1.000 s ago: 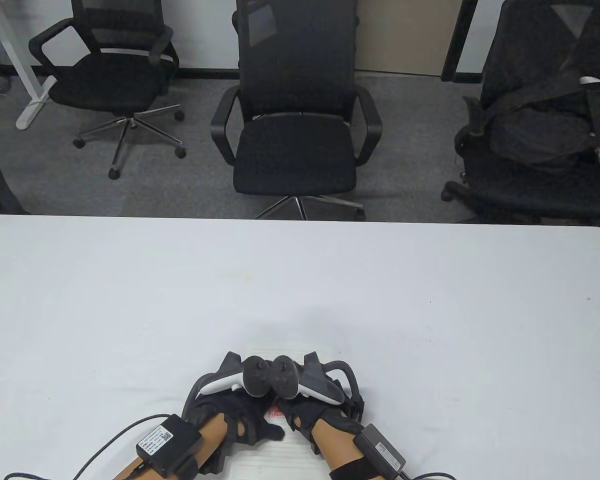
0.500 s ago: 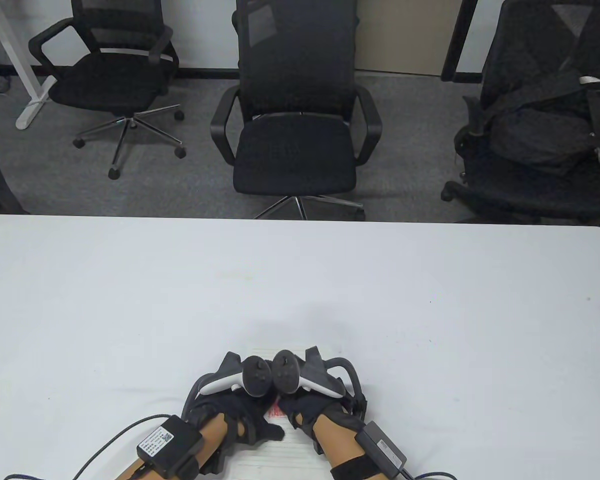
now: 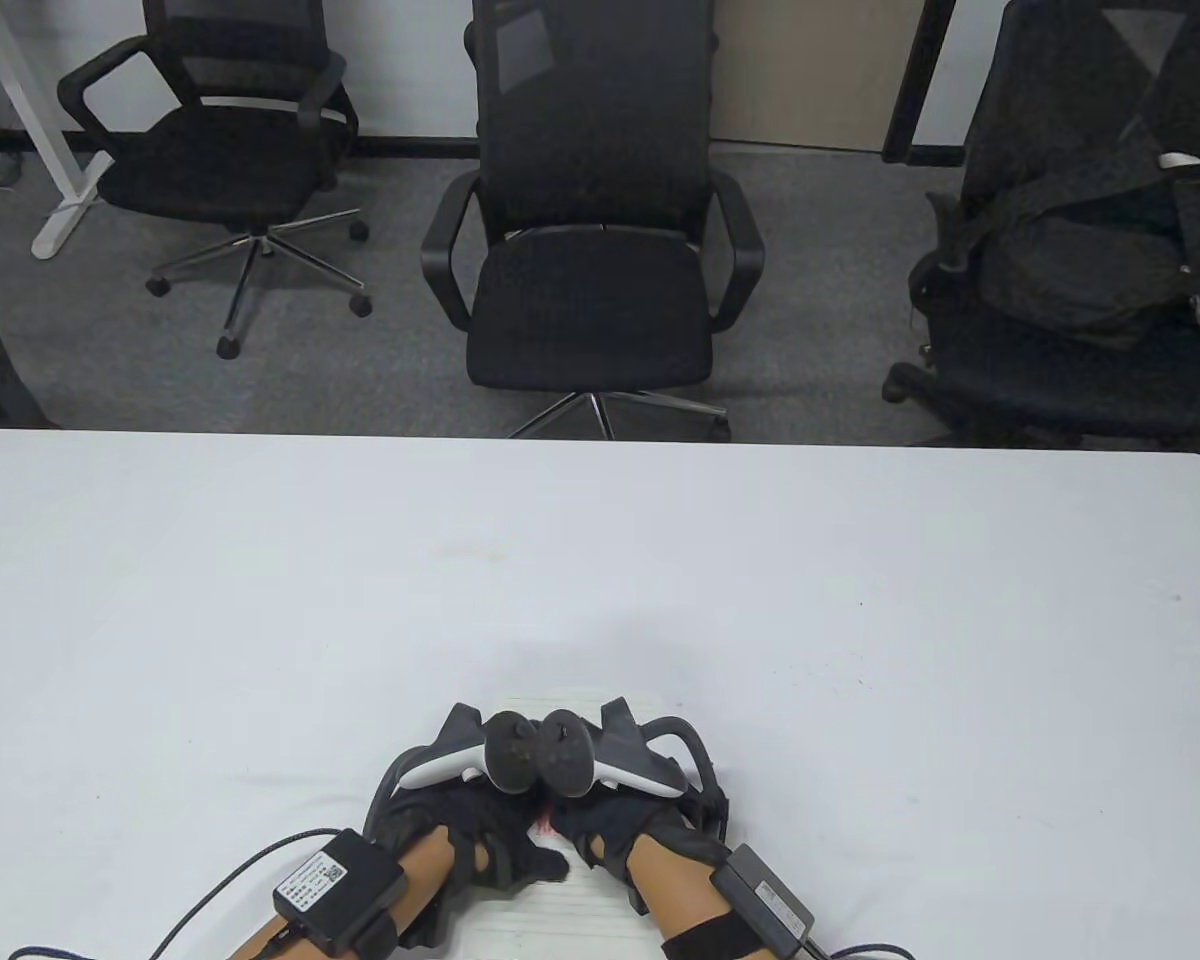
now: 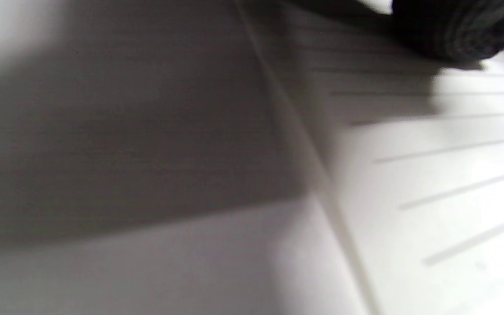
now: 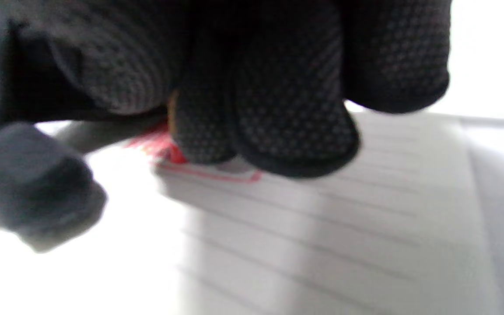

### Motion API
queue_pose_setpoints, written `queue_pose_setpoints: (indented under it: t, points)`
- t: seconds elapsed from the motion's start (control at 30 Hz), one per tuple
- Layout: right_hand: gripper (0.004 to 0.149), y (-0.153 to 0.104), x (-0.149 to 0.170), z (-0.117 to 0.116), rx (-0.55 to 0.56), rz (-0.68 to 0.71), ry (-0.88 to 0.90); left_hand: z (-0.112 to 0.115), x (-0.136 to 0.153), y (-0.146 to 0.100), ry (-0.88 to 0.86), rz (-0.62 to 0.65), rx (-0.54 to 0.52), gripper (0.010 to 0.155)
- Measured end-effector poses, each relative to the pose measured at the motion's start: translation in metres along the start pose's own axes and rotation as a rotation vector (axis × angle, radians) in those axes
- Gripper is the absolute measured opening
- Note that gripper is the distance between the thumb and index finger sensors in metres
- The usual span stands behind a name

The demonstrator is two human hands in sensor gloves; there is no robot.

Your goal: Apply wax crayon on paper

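My left hand [image 3: 480,840] presses flat on the lined paper [image 5: 322,245] to steady it while my right hand [image 3: 620,835] pinches, probably, the crayon [image 5: 172,114] at the red marks [image 3: 545,826] beside it.

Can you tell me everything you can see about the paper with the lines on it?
The paper is white with thin grey ruled lines, lying flat on the white table at its near edge. Red crayon marks show on it, under the fingertips of the right hand. The left hand rests on its left part. Both hands hide much of it.
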State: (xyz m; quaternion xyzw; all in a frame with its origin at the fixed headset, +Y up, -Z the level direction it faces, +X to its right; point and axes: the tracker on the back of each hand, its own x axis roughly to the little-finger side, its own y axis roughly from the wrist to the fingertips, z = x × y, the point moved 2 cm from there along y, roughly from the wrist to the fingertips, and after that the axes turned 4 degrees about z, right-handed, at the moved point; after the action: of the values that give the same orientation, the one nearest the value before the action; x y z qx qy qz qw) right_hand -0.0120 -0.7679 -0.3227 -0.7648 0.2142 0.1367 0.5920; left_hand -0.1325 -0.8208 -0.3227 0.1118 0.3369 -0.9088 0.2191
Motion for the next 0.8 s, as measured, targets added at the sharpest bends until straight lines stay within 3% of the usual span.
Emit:
queue_pose_setpoints:
  t: [0.03, 0.2, 0.3, 0.37, 0.53, 0.63, 0.7, 0.8]
  points:
    - [0.040, 0.0002, -0.0004, 0.0002, 0.042, 0.005, -0.011, 0.0000, 0.0001, 0.0001, 0.001, 0.000, 0.001, 0.104]
    - [0.040, 0.0020, -0.0011, -0.0028, -0.122, -0.005, 0.033, 0.0000, 0.0002, 0.0000, 0.000, -0.001, 0.001, 0.104]
    - [0.040, 0.0002, -0.0022, -0.0018, -0.066, -0.002, 0.009, 0.0000, 0.0004, 0.0001, 0.000, -0.001, 0.000, 0.104]
    - [0.040, -0.0014, -0.0025, -0.0002, 0.047, -0.015, -0.022, 0.0000, 0.0004, 0.0002, 0.000, -0.002, 0.001, 0.104]
    - [0.040, 0.0007, -0.0017, -0.0025, -0.132, -0.030, 0.005, 0.0001, 0.0006, 0.0002, -0.001, -0.002, 0.000, 0.104]
    - [0.039, 0.0001, -0.0019, -0.0012, -0.081, -0.024, -0.008, 0.0001, 0.0007, 0.0004, -0.002, -0.002, 0.001, 0.104]
    - [0.039, -0.0013, -0.0014, 0.0009, 0.021, -0.036, -0.049, 0.0000, 0.0007, 0.0004, -0.001, -0.002, 0.001, 0.105]
    - [0.039, 0.0006, -0.0008, 0.0006, -0.059, -0.026, -0.026, 0.0000, 0.0007, 0.0003, 0.000, -0.002, 0.001, 0.104]
